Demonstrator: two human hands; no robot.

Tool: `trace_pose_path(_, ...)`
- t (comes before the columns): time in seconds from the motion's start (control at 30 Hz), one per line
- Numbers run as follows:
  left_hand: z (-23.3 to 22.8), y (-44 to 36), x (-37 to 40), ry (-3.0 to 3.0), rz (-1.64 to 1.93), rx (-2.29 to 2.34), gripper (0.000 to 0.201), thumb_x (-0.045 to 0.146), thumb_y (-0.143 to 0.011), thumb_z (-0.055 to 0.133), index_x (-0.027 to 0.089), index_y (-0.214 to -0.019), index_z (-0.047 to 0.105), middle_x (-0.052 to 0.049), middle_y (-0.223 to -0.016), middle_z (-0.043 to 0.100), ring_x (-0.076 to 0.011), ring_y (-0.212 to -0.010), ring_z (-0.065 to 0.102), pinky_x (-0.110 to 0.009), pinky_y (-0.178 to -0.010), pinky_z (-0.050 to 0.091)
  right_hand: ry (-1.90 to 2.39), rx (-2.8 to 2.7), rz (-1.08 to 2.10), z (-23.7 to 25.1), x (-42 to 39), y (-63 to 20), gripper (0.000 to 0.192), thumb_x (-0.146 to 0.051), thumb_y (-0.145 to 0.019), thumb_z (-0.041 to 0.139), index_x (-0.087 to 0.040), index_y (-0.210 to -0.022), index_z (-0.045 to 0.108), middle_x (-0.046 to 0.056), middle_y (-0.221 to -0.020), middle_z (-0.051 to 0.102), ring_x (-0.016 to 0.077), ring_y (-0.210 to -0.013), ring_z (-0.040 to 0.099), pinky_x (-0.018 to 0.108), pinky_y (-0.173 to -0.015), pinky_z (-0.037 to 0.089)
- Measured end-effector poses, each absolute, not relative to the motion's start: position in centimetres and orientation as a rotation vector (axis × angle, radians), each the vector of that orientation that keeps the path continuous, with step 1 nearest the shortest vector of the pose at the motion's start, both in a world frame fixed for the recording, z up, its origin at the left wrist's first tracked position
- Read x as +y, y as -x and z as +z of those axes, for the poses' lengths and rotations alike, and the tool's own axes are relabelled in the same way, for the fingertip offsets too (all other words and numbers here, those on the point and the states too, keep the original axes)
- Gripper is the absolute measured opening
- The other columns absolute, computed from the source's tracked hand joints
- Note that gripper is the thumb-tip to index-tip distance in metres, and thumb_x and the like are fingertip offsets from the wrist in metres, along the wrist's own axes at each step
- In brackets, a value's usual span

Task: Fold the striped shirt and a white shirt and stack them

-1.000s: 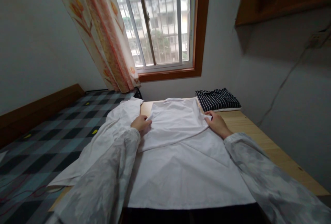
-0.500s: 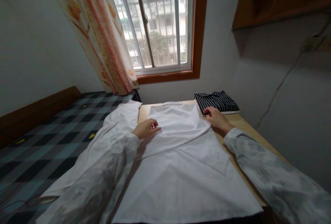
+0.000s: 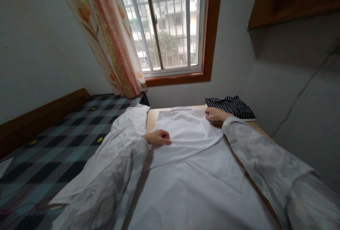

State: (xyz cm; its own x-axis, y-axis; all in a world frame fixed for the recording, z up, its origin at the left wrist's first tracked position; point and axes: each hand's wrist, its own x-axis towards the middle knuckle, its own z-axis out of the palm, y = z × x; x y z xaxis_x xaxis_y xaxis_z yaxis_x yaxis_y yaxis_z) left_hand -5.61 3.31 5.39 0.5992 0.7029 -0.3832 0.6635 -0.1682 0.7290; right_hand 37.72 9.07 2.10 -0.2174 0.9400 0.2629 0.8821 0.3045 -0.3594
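A white shirt (image 3: 191,166) lies spread lengthwise on the table, with a folded-over layer across its upper half. My left hand (image 3: 158,138) rests on the left part of this layer, fingers curled in towards the thumb on the cloth; the exact pinch is partly hidden. At the upper right edge of the shirt, my right hand (image 3: 216,114) is closed, thumb and fingers pinching the fabric. Just behind the right hand sits a folded black-and-white striped garment (image 3: 233,106). Another white garment (image 3: 124,127) lies to the left, partly under my left sleeve.
Pale wood of the table (image 3: 152,119) shows between the white garments. A bed with a checked cover (image 3: 66,139) adjoins on the left. Ahead are a window (image 3: 172,28) and a flowered curtain (image 3: 106,35). A wooden shelf (image 3: 294,3) hangs at upper right.
My right hand has moved left from beside the striped garment and closed on the shirt's edge. My left hand has come slightly nearer, its fingers more curled. The view has shifted a little.
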Motion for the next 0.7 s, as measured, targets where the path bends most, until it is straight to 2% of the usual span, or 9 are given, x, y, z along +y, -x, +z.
trace_pose_path(0.07,5.4,5.7,3.6,-1.807,0.069,1.101,0.073,0.083,-0.055,0.09,0.021,-0.078,0.061,0.006,-0.064,0.053,-0.0104,-0.055,0.043,-0.026,-0.052,0.031,1.64,-2.162,0.211,2.4,9.7,-38.1,0.01,-0.014,-0.079,0.068,-0.02,-0.081,0.076,0.004,-0.085,0.076,0.0184,-0.077,0.066,0.024,-0.073,0.048)
trace_pose_path(0.13,5.4,5.9,4.0,-1.8,0.089,1.082,0.07,0.079,-0.057,0.09,0.021,-0.082,0.062,0.006,-0.067,0.054,-0.0102,-0.055,0.042,-0.026,-0.052,0.032,1.633,-2.121,0.172,2.7,10.2,-38.4,0.016,-0.013,-0.086,0.061,-0.018,-0.091,0.076,0.008,-0.096,0.077,0.0208,-0.087,0.067,0.026,-0.08,0.049)
trace_pose_path(0.27,4.9,6.6,5.0,-1.935,0.231,1.063,0.064,0.067,-0.057,0.094,0.02,-0.091,0.068,0.002,-0.083,0.065,-0.0144,-0.074,0.058,-0.027,-0.07,0.048,1.6,-1.91,-0.001,2.5,10.6,-38.4,0.03,-0.009,-0.088,0.055,-0.014,-0.112,0.073,0.016,-0.12,0.072,0.0259,-0.108,0.067,0.032,-0.098,0.051)
trace_pose_path(0.37,4.1,7.3,5.5,-1.992,0.25,1.165,0.063,0.068,-0.061,0.089,0.02,-0.097,0.072,0.002,-0.083,0.067,-0.0172,-0.08,0.061,-0.029,-0.077,0.05,1.639,-1.829,-0.082,1.7,9.7,-38.1,0.042,-0.009,-0.085,0.058,-0.012,-0.126,0.069,0.02,-0.131,0.069,0.0288,-0.115,0.066,0.036,-0.104,0.051)
trace_pose_path(0.43,3.7,7.8,5.6,-2.005,0.211,1.232,0.06,0.07,-0.065,0.085,0.019,-0.096,0.074,0.001,-0.078,0.067,-0.0179,-0.077,0.06,-0.029,-0.074,0.048,1.643,-1.829,-0.13,1.1,8.2,-37.9,0.038,-0.014,-0.089,0.06,-0.014,-0.126,0.069,0.019,-0.128,0.071,0.0301,-0.115,0.066,0.037,-0.104,0.051)
trace_pose_path(0.57,3.0,8.9,5.9,-2.058,0.211,1.331,0.052,0.071,-0.076,0.077,0.019,-0.085,0.075,-0.001,-0.076,0.068,-0.0201,-0.076,0.063,-0.029,-0.069,0.045,1.67,-1.915,-0.178,-0.1,3.7,-37.6,0.017,-0.029,-0.096,0.064,-0.019,-0.108,0.07,0.014,-0.109,0.075,0.0293,-0.102,0.067,0.036,-0.09,0.051)
trace_pose_path(0.7,2.8,9.8,7.0,-2.114,0.455,1.844,0.042,0.061,-0.089,0.071,0.019,-0.092,0.071,-0.008,-0.094,0.076,-0.0238,-0.09,0.07,-0.029,-0.075,0.048,1.825,-1.945,-0.091,-1.1,-0.1,-37.7,0.017,-0.038,-0.098,0.068,-0.021,-0.102,0.072,0.013,-0.103,0.079,0.0276,-0.092,0.07,0.033,-0.076,0.045)
